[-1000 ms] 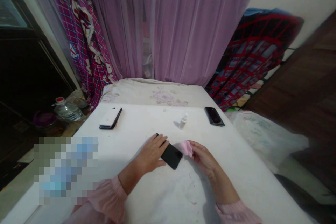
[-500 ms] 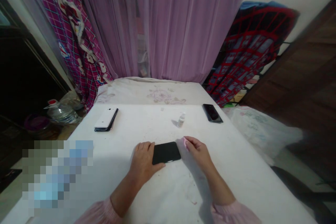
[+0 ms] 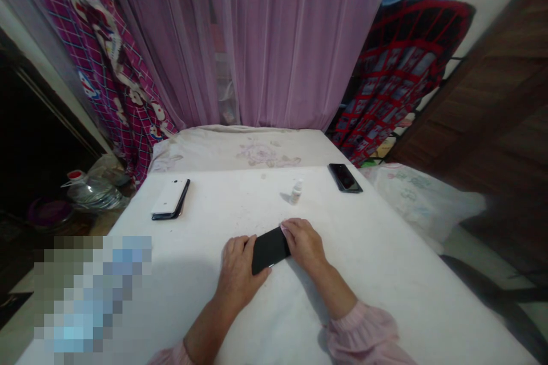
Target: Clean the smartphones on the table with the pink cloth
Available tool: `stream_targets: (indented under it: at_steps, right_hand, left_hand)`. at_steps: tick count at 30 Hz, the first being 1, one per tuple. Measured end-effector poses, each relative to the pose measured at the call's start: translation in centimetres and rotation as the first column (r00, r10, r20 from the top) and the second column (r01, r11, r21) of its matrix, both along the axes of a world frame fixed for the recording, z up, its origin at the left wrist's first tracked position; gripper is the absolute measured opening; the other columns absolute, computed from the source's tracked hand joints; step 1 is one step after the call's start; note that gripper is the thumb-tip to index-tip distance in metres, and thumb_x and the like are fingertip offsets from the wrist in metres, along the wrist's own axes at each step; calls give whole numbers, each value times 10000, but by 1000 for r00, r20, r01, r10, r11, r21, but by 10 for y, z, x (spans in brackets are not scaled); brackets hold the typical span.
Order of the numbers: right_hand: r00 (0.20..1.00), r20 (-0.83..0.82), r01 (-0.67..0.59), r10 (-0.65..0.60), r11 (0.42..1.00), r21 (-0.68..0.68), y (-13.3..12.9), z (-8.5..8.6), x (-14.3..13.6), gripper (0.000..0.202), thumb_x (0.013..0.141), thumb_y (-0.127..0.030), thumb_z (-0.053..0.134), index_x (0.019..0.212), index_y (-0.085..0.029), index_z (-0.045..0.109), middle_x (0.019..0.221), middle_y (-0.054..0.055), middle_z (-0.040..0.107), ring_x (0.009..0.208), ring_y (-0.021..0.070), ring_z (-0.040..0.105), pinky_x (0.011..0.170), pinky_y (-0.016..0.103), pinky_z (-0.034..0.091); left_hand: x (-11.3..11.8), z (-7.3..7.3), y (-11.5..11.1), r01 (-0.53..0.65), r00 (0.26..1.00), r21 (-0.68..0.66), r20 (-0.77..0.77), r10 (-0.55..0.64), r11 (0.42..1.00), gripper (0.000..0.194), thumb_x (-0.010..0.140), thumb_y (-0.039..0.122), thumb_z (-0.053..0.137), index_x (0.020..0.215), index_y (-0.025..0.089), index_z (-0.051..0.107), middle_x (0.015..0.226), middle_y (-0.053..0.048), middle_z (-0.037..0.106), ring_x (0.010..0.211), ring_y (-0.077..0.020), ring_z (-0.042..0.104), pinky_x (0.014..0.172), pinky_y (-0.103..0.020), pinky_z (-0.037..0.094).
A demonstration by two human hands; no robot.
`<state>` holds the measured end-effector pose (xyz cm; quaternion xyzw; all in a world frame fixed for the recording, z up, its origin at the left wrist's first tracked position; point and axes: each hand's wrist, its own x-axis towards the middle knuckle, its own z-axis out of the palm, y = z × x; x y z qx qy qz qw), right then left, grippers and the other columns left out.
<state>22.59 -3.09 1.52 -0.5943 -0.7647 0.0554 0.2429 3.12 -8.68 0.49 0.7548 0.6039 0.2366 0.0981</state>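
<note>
A black smartphone (image 3: 270,250) lies tilted slightly on the white-covered table, its dark face up. My left hand (image 3: 240,265) grips its left end, thumb along the near edge and fingers at the far side. At the other end, my right hand (image 3: 305,242) is closed in a pinch on a small pink cloth (image 3: 284,228), pressed to the phone's far right corner. Most of the cloth is hidden under the fingers. Beyond the phone stands a small white bottle (image 3: 295,192).
At the left, a white phone (image 3: 170,197) lies stacked on a dark one. Dark phones (image 3: 345,177) are stacked at the right edge of the table (image 3: 385,274). A water jug (image 3: 92,189) stands on the floor at left; purple curtains (image 3: 282,40) hang behind.
My right hand has moved left, bringing the pink cloth from beside the phone onto its right end. The phone has turned a little, its right end farther away. The view has shifted slightly.
</note>
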Motion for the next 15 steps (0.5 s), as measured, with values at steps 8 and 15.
stream_targets:
  at_steps: [8, 15]
  right_hand:
    - [984, 119, -128, 130, 991, -25, 7, 11, -19, 231, 932, -175, 501, 958, -239, 721, 1028, 43, 728, 953, 206, 597, 847, 305, 453]
    - [965, 140, -212, 221, 974, -77, 5, 14, -32, 196, 935, -214, 529, 988, -252, 715, 1000, 24, 730, 939, 201, 579, 803, 308, 423]
  left_hand:
    - [7, 3, 9, 2, 996, 76, -86, 5, 997, 588, 709, 383, 715, 1232, 179, 538, 1103, -97, 580, 1080, -309, 527, 1086, -571, 277]
    - [9, 7, 7, -16, 998, 71, -63, 20, 997, 533, 710, 380, 703, 1190, 205, 552, 1074, -75, 586, 1057, -293, 537, 1086, -576, 270]
